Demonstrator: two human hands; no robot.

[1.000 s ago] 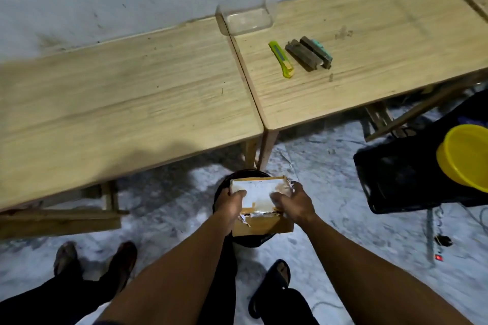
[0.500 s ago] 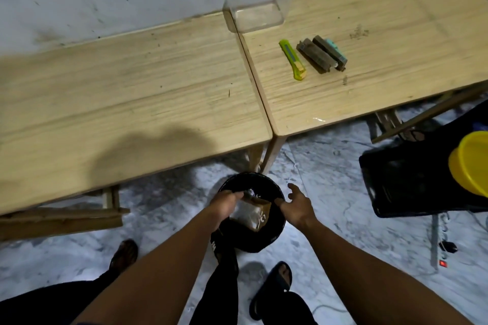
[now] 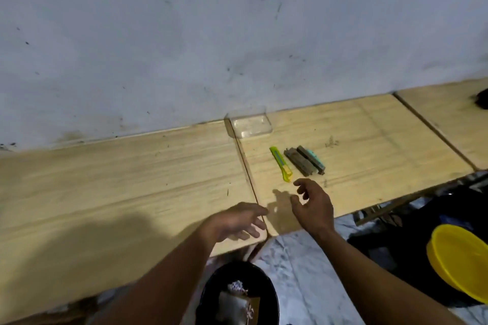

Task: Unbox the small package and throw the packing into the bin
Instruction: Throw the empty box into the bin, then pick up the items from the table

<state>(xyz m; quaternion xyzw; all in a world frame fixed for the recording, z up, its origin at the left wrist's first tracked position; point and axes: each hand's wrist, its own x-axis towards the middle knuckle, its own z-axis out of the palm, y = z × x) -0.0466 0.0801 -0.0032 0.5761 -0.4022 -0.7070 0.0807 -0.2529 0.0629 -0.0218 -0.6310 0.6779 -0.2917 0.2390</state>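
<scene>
The black round bin (image 3: 260,276) stands on the floor below the table edge, and the brown cardboard packing (image 3: 237,303) with crumpled white tape lies inside it. My left hand (image 3: 237,221) hovers over the front edge of the wooden table, fingers apart and empty. My right hand (image 3: 313,204) is also empty and spread, just in front of the yellow-green box cutter (image 3: 281,163). Two dark rectangular blocks (image 3: 305,159), one with a teal side, lie beside the cutter.
A clear plastic container (image 3: 250,125) sits against the wall on the wooden table (image 3: 118,179), which is made of joined boards. At the right, a yellow bowl (image 3: 462,261) rests on a black object on the floor. The grey wall rises behind.
The cardboard packing left my hands and dropped into the bin. Both hands rose from the bin to above the table edge, and my view tilted up toward the wall.
</scene>
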